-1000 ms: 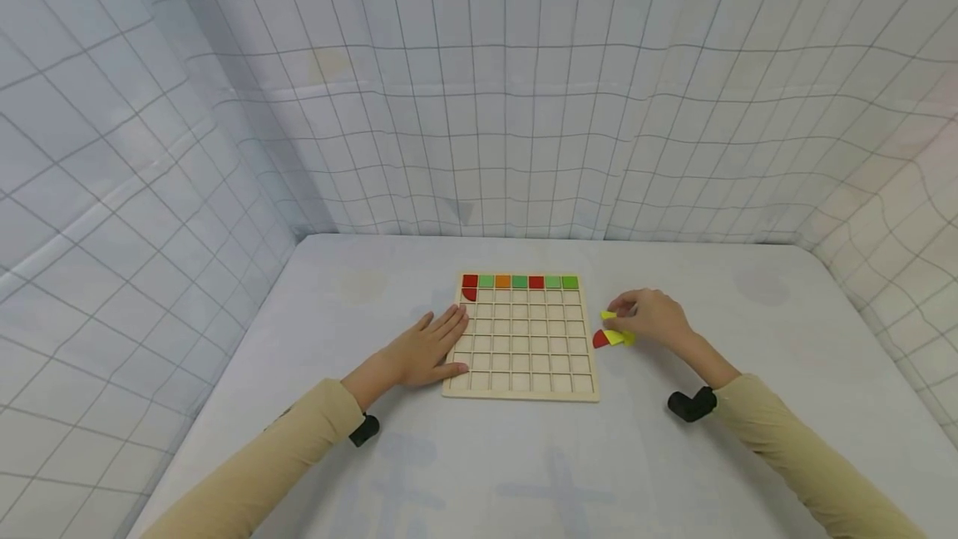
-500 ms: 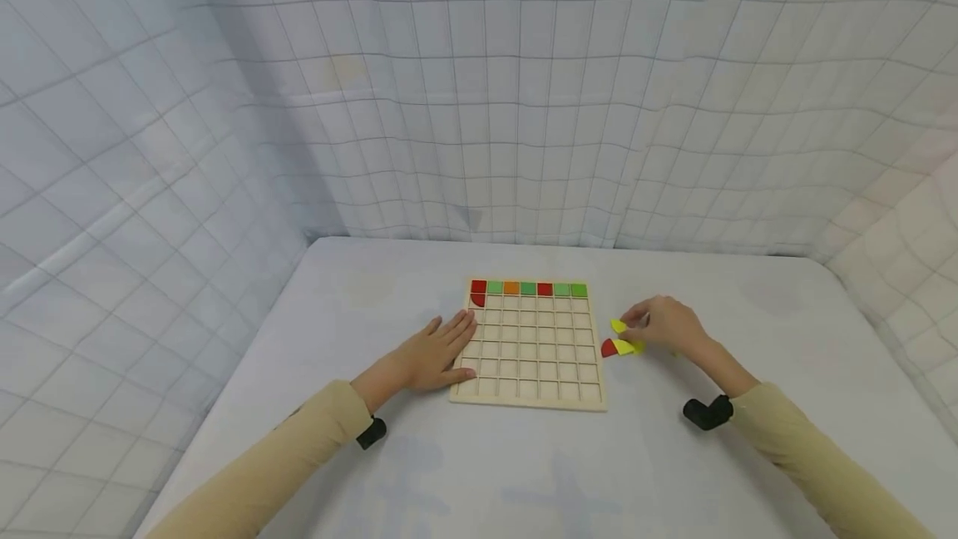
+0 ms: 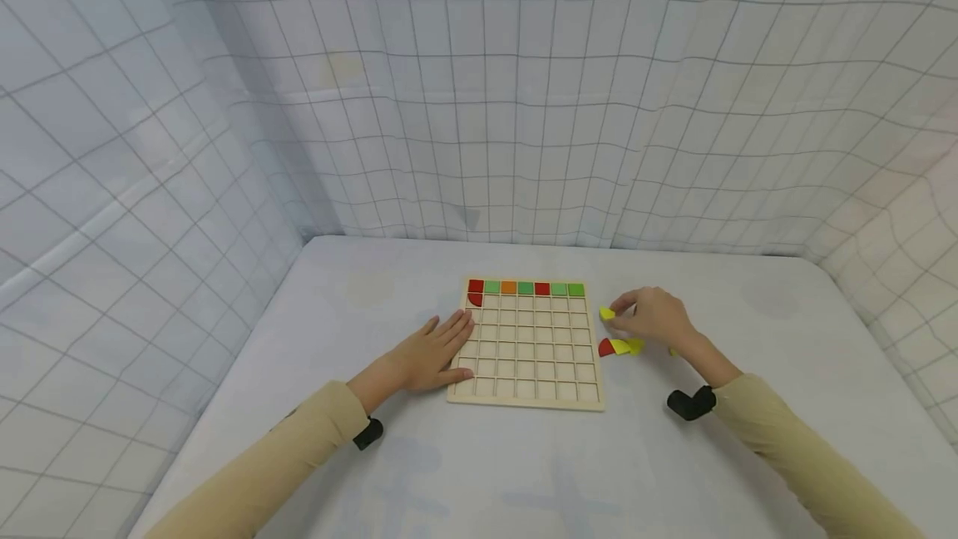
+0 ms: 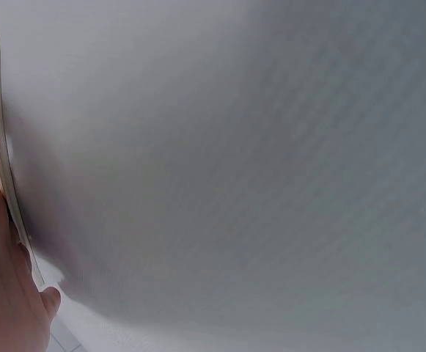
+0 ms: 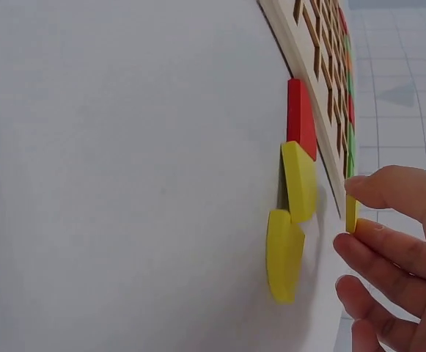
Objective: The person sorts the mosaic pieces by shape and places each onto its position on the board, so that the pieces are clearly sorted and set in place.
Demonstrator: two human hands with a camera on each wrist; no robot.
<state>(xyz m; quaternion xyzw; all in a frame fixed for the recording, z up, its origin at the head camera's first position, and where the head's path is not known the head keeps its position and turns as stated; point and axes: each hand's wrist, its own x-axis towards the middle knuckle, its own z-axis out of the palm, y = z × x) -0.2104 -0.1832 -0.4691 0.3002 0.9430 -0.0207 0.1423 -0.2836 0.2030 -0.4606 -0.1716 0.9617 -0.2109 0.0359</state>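
Note:
A pale wooden grid board (image 3: pixel 525 390) lies flat, with red, green and orange squares along its far row and a red quarter-circle piece (image 3: pixel 475 299) in the second row's left cell. My left hand (image 3: pixel 432 356) rests on the board's left edge with its fingers straight. To the right of the board, my right hand (image 3: pixel 654 316) pinches a yellow piece (image 5: pixel 352 214) between thumb and fingers, a little off the table. Below that hand lie a red piece (image 5: pixel 300 119) and two yellow pieces (image 5: pixel 300 182), one leaning on the other.
A white-covered table (image 3: pixel 524 472) bears the board. Part of another yellow piece (image 3: pixel 672 352) shows beneath the right wrist. White gridded cloth (image 3: pixel 524 106) hangs behind and at both sides.
My right hand has lifted slightly and moved toward the board with the yellow piece, away from the pieces on the table. My left hand stays on the board's edge.

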